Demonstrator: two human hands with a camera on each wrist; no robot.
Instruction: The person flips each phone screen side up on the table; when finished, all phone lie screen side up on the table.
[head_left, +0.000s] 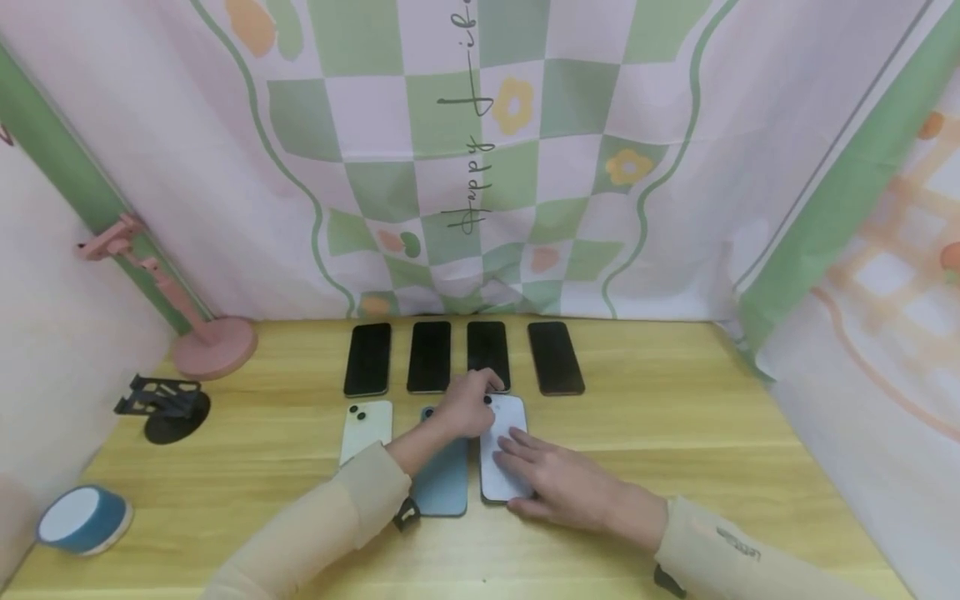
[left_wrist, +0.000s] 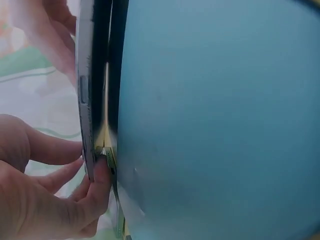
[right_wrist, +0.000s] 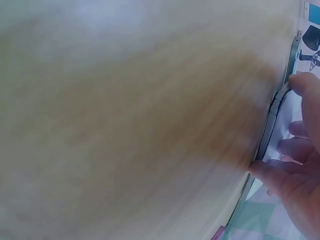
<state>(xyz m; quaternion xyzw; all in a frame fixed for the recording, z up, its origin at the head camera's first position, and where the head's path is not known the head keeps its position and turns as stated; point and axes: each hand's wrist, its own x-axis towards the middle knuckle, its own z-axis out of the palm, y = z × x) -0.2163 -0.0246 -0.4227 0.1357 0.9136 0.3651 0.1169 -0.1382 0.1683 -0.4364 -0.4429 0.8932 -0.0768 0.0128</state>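
Note:
A pale lavender-white phone (head_left: 504, 467) lies back up on the table, near both hands. My left hand (head_left: 468, 406) is at its upper left corner; in the left wrist view, the thumb and fingers pinch the phone's edge-on end (left_wrist: 86, 120). My right hand (head_left: 562, 483) rests on its lower right part, with fingers spread over the back and the thumb by the bottom corner. In the right wrist view, fingertips of the right hand (right_wrist: 300, 165) touch the phone's rim. Left of it lies a blue phone (head_left: 441, 487), partly covered by the left forearm.
A cream phone (head_left: 367, 433) lies left of the blue one. Several dark-screened phones (head_left: 367, 358) form a row behind. At the left stand a pink stand (head_left: 213, 346), a black folding stand (head_left: 168, 408) and a blue-and-white round device (head_left: 84, 521). A patterned curtain (head_left: 480, 167) hangs behind the table.

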